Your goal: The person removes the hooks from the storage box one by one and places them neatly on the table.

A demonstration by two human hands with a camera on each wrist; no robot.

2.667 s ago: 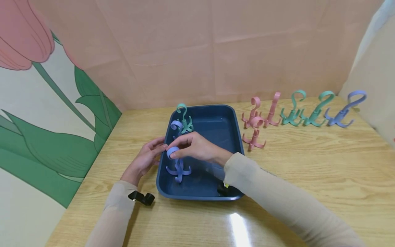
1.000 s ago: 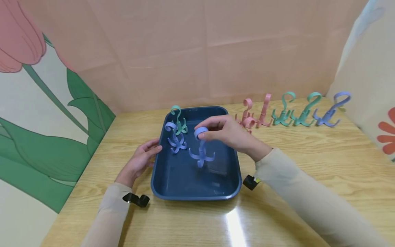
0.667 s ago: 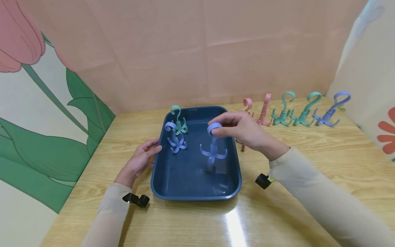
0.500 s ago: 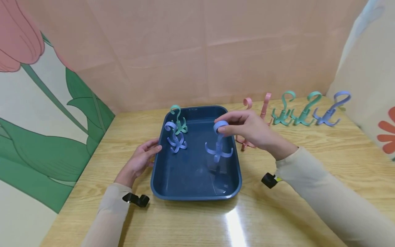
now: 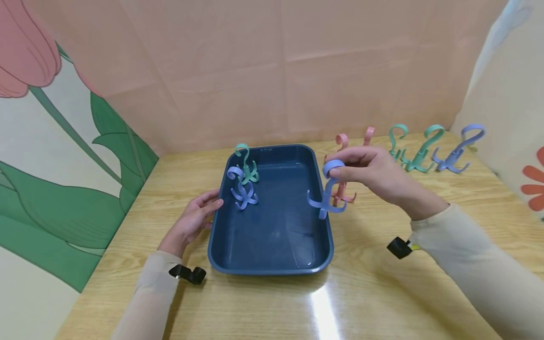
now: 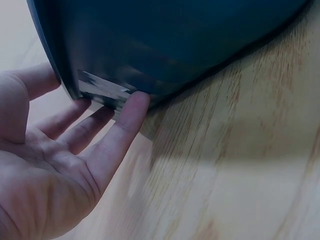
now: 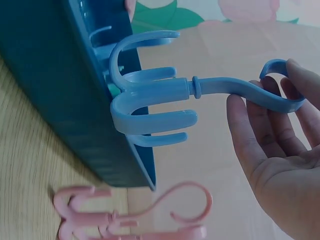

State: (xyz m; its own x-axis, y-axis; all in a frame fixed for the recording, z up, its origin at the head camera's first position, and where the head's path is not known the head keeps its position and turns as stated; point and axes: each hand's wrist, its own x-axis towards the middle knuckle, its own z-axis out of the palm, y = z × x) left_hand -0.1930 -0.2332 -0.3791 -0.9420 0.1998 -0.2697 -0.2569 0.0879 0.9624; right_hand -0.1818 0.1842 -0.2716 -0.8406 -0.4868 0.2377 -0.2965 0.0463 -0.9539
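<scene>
My right hand (image 5: 374, 174) pinches the curled top of a periwinkle swivel hook (image 5: 326, 200). That hook hangs upright over the right rim of the dark blue tray (image 5: 272, 231), prongs down. In the right wrist view, the hook (image 7: 155, 92) shows its curved prongs, and the fingertips meet around its curl. Against the tray's left side rests my left hand (image 5: 195, 215), fingers fairly straight; the left wrist view has the fingertips touching the outer wall (image 6: 150, 45). Inside the tray at the left stand another periwinkle hook (image 5: 244, 193) and a green hook (image 5: 250, 172).
Right of the tray, pink hooks (image 5: 341, 191) stand partly hidden behind my right hand and the held hook. Farther right are green hooks (image 5: 418, 160) and a periwinkle hook (image 5: 452, 159). A pinkish sheet (image 5: 280, 71) hangs behind the wooden table (image 5: 263, 307).
The right hand has lifted the front periwinkle hook from the tray's left side and carried it rightward to above the right rim. The left hand has stayed at the tray's left side.
</scene>
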